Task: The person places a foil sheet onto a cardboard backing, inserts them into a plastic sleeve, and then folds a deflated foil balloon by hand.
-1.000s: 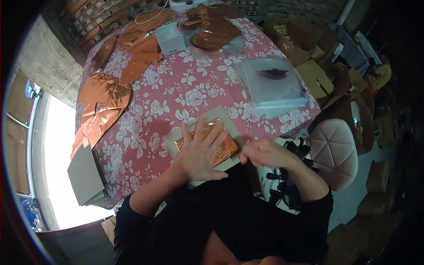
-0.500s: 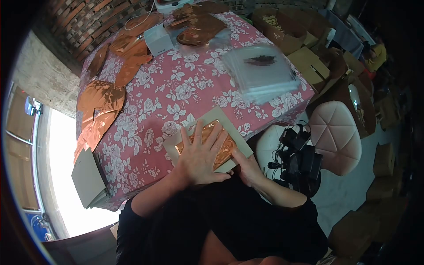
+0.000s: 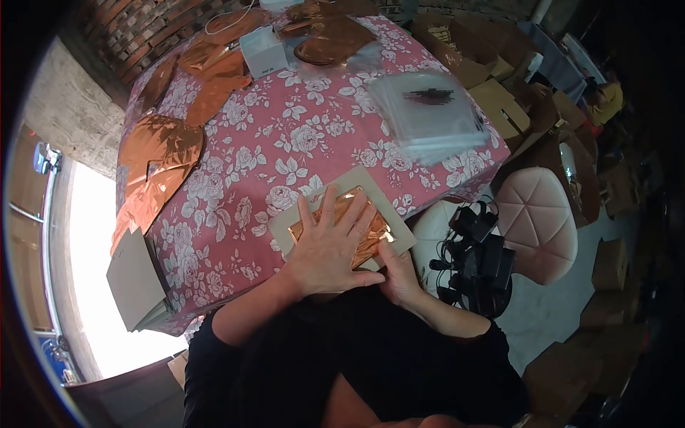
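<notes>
A folded piece of shiny copper-coloured foil (image 3: pixel 376 230) lies on a grey-beige cardboard sheet (image 3: pixel 394 220) at the table's near edge. Over the foil, my left hand (image 3: pixel 325 250) is spread flat with its fingers apart, pressing on it. At the sheet's near right corner, my right hand (image 3: pixel 401 277) grips the cardboard, thumb on top beside the foil. The other right fingers are hidden under the sheet.
Flat copper foil pieces (image 3: pixel 160 153) lie along the table's left side, near standing cardboard sheets (image 3: pixel 132 282). Farther back are a small white box (image 3: pixel 264 55) and a stack of clear plastic bags (image 3: pixel 435 125). A pink chair (image 3: pixel 536 225) and black devices (image 3: pixel 485 257) stand right.
The view has shifted slightly. My left hand stays flat on the foil, its thumb now reaching closer to my right hand. My right hand keeps its hold on the cardboard corner.
</notes>
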A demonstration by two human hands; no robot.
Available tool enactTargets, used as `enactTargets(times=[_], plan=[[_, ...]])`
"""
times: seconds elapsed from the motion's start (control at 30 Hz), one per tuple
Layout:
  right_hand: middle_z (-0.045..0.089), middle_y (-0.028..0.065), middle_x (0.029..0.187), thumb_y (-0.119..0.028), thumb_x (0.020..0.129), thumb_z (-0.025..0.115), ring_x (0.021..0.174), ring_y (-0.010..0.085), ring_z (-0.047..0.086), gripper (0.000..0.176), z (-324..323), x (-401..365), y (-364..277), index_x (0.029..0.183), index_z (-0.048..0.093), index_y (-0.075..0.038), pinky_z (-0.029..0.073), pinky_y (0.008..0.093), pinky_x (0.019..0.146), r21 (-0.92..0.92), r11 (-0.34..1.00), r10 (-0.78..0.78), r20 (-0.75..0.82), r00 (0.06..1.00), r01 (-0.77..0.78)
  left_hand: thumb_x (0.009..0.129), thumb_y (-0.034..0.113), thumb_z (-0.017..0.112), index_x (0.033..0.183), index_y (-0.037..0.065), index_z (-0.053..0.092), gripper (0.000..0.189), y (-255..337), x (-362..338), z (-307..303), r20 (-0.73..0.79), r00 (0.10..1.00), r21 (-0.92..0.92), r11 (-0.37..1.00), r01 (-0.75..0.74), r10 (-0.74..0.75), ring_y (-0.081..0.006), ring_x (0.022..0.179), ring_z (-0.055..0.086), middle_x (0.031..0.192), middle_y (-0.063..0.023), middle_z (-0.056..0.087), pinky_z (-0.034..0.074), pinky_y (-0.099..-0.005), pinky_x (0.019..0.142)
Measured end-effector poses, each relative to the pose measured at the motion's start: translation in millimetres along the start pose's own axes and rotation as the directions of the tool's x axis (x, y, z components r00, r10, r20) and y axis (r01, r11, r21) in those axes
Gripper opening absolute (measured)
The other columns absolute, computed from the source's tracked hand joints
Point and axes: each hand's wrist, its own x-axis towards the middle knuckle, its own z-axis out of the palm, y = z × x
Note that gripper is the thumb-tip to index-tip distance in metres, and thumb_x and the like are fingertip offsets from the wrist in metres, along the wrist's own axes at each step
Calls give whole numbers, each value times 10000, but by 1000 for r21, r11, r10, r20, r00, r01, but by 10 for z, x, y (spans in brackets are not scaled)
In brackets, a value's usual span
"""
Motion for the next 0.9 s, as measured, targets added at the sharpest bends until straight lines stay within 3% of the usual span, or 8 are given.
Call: enactTargets(times=[0.43, 0.53, 0.6, 0.63, 0.67, 0.7, 0.8, 0.9], plan=[[533, 61, 1330, -146, 970, 591, 1201, 164, 519, 460, 194, 7, -46, 1392, 429, -58, 417, 346, 1031, -17, 1000, 8, 38, 999, -7, 699, 799, 563, 1533, 66, 169, 1179, -88, -61, 73, -67, 997, -55, 998, -28, 25, -492, 1440, 56, 1587, -200, 124, 55, -775, 1037], [525, 64, 1347, -129, 979, 571, 1218, 171, 511, 445, 153, 13, 3, 1395, 428, -63, 410, 350, 1045, -47, 999, -14, 22, 1000, 15, 788, 769, 491, 1531, 53, 160, 1084, -242, -115, 147, -244, 970, -282, 958, -53, -18, -444, 1460, 39, 1587, -219, 86, 44, -685, 1112], [520, 67, 1354, -120, 980, 566, 1225, 173, 507, 444, 117, 7, -4, 1397, 427, -65, 406, 350, 1049, -30, 999, 22, 24, 999, -21, 885, 694, 408, 1516, -2, 151, 973, -408, -161, 231, -426, 873, -806, 539, -246, -239, -397, 1473, 51, 1580, -239, 94, 56, -545, 1180], [516, 71, 1361, -111, 981, 561, 1231, 175, 502, 442, 102, 5, -1, 1399, 426, -66, 403, 349, 1053, -16, 999, 50, 29, 998, -50, 885, 694, 408, 1516, -2, 151, 973, -438, -158, 255, -415, 875, -811, 538, -231, -248, -397, 1473, 51, 1580, -239, 94, 56, -545, 1180], [516, 71, 1361, -111, 981, 561, 1231, 175, 502, 442, 94, -1, 4, 1399, 426, -66, 403, 349, 1053, -12, 998, 65, 25, 998, -65, 909, 664, 384, 1489, -29, 199, 923, -454, -142, 268, -385, 802, -919, 107, -380, -456, -380, 1467, 101, 1565, -241, 146, 92, -508, 1187], [512, 73, 1368, -110, 981, 559, 1236, 176, 498, 448, 88, 0, 3, 1404, 420, -66, 399, 348, 1058, -14, 996, 87, 6, 996, -87, 933, 634, 361, 1462, -56, 247, 877, -477, -136, 283, -254, 735, -783, -312, -537, -628, -363, 1461, 152, 1550, -242, 198, 129, -471, 1195], [545, 56, 1313, -195, 966, 596, 1185, 186, 539, 492, 61, 19, 35, 1406, 405, -83, 445, 358, 1026, -41, 995, 86, 19, 996, -86, 924, 627, 390, 1384, -66, 364, 832, -605, -181, 318, -132, 727, -617, -518, -593, -674, -360, 1412, 273, 1480, -234, 334, 196, -454, 1184], [544, 61, 1314, -190, 966, 596, 1183, 188, 544, 481, 28, 25, 48, 1398, 414, -83, 455, 359, 1015, -67, 995, 69, 13, 998, -68, 932, 609, 387, 1304, -54, 439, 762, -644, -183, 313, -143, 746, -568, -563, -600, -650, -342, 1319, 399, 1351, -200, 467, 246, -460, 1156]])
